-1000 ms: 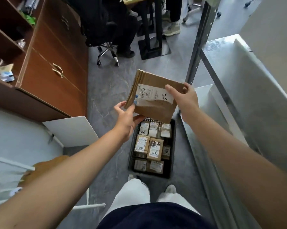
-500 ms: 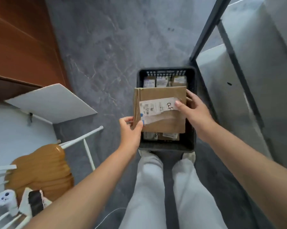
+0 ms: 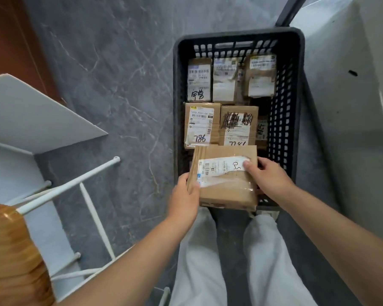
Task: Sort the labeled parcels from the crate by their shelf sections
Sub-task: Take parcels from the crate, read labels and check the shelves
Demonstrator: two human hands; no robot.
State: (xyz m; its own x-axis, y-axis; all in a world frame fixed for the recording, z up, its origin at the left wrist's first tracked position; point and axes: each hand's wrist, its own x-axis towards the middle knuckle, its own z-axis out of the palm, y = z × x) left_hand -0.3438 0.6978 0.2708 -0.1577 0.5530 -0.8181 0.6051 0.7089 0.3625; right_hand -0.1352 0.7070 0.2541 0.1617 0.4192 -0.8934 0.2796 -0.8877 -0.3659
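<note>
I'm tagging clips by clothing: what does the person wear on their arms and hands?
Nothing that shows. The left hand and right hand are bare, without gloves, and no ring is visible. Both forearms are uncovered up to the frame edge: no sleeve, watch or bracelet in view.

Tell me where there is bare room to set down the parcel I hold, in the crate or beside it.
Free: the grey floor between the left wall of the black crate and the white board. Crowded: the crate's far and middle rows are packed with labeled parcels; its near end is hidden under the held parcel.
</note>
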